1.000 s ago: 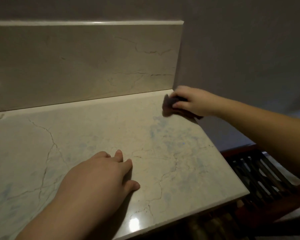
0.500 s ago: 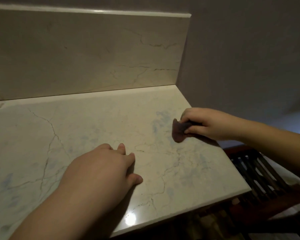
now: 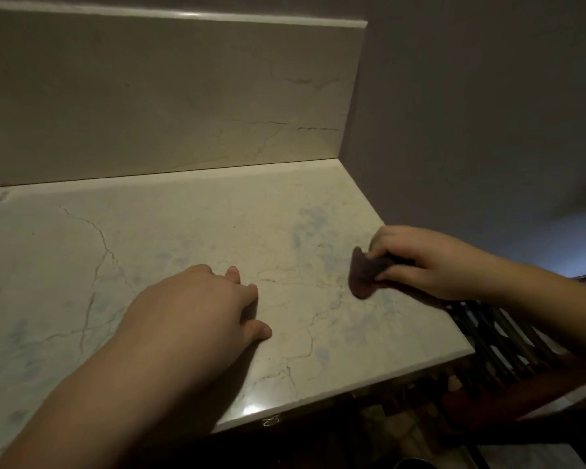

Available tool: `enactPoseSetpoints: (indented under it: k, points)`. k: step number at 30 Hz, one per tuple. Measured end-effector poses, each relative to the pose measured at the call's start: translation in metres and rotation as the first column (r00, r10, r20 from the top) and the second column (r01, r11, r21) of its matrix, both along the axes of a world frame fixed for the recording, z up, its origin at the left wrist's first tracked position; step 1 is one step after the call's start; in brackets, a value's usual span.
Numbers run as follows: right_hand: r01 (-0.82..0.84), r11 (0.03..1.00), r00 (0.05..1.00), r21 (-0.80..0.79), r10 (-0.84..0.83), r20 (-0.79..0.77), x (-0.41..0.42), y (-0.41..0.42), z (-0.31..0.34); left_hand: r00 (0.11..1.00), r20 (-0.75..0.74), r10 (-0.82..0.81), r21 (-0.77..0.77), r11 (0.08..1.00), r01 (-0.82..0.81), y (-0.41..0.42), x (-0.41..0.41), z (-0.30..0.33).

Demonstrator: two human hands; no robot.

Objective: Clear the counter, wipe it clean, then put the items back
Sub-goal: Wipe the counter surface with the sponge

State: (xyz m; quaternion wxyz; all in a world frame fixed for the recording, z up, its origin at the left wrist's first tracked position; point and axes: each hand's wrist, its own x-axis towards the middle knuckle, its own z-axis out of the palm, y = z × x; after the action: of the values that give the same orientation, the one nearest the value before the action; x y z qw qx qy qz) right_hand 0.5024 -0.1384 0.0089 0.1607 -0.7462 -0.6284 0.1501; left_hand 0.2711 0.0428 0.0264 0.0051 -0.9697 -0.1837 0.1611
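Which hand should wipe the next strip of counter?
Right. The right hand already pinches the dark cloth flat on the counter near its right edge; the left hand rests flat, holding nothing, likely just bracing.

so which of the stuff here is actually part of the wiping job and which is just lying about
Part of the job:
- pale veined marble counter
- small dark reddish-brown cloth, pinched in the right hand
- left hand, resting flat on the counter

Just there:
- matching marble backsplash
- dark wooden slatted rack below the counter's right end
- plain grey wall
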Motion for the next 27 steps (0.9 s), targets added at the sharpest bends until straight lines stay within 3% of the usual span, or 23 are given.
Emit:
enactPoseSetpoints:
  k: [4,11,15,19,24,27]
  points:
    - [0.050,0.999,0.995,0.016,-0.051,0.080,0.021,0.031,0.007,1.000,-0.021,0.022,0.010,1.000,-0.022,0.000,0.003,0.001]
    - [0.378,0.910,0.891,0.173,-0.408,0.199,0.108,0.140,-0.010,0.997,-0.049,0.053,0.000,0.999,-0.053,-0.003,0.004,0.002]
    - [0.359,0.906,0.886,0.226,-0.406,0.223,0.107,0.158,-0.012,0.997,-0.053,0.056,-0.003,0.998,-0.056,-0.004,0.005,0.003]
    - [0.273,0.946,0.918,0.177,-0.311,0.246,0.102,0.132,-0.012,0.997,-0.053,0.055,-0.011,0.998,-0.056,-0.004,0.003,0.003]
    - [0.341,0.918,0.856,0.203,-0.393,0.337,0.119,0.139,-0.010,0.997,-0.059,0.057,0.007,0.998,-0.057,-0.005,0.005,0.002]
    - [0.331,0.916,0.876,0.227,-0.388,0.288,0.110,0.159,-0.014,0.996,-0.061,0.066,-0.003,0.998,-0.066,-0.006,0.005,0.004]
